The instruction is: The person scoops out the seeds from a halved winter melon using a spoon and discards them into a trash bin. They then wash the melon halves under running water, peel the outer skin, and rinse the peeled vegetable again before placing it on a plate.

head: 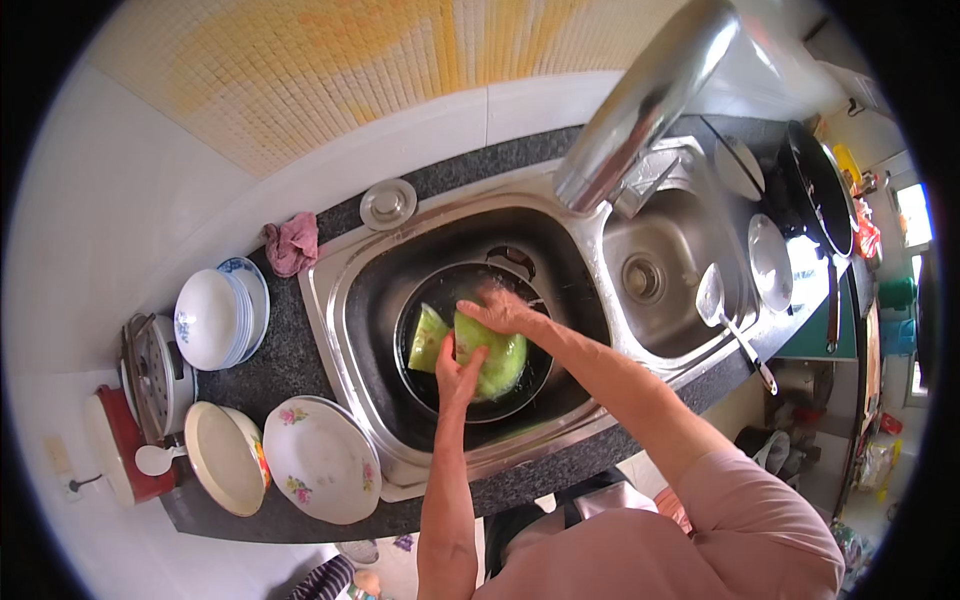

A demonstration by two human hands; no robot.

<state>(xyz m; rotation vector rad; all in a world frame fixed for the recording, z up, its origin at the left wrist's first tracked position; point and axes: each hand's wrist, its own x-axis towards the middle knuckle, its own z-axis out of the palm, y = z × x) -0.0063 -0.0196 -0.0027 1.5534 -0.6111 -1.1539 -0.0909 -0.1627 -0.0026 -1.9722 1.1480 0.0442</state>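
A large pale-green piece of melon or gourd (501, 367) sits in a round dark pan (530, 401) of water inside the larger steel sink basin (367, 300). My left hand (456, 375) grips its left side, thumb and fingers spread around it. Against its far upper side is my right hand (501, 309), the fingers blurred, so their grip is unclear. A second, wedge-shaped green piece (429, 341) rests in the pan just left of my left hand. Water droplets glint around the pieces.
The faucet (645, 112) hangs over the sink divider. A slotted spoon (712, 296) lies across the smaller basin's (630, 247) right rim. Stacked bowls (206, 319), a floral dish (322, 457) and an enamel basin (225, 457) stand left. A pink cloth (292, 244) lies behind.
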